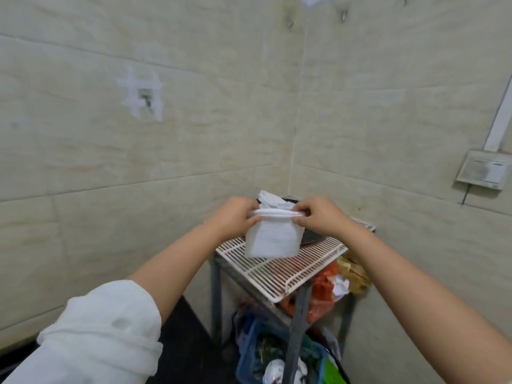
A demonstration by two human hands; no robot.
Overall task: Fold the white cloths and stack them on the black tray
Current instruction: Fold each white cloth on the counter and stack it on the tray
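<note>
Holding the small white woven cloth (273, 239) up by its top fold, the left hand (235, 217) and the right hand (321, 216) each pinch one upper corner, fingers curled over the doubled edge, so the cloth hangs as a short rectangle in front of the white wire rack shelf (279, 268). It hangs above the near part of that rack, not resting on it as far as can be told. Behind the rack's near edge sits the dark, black-looking round tray (311, 238), mostly hidden by the cloth and the right hand; a heap of crumpled white cloths (273, 202) lies toward the back of the rack, beyond the hands, apparently on or beside the tray.

The step in hand looks like finishing the fold on this one piece. To do it well, keep both pinches level so the hanging lower edges line up, then bring the corners together or lower the cloth flat, so the halves meet squarely. The fabric looks thin and limp, so a loose pinch may let a layer slip and skew the fold. When setting it down, aim past the rack's near slats for the tray's free surface, and release both corners at once so the folded shape does not spring open.
</note>
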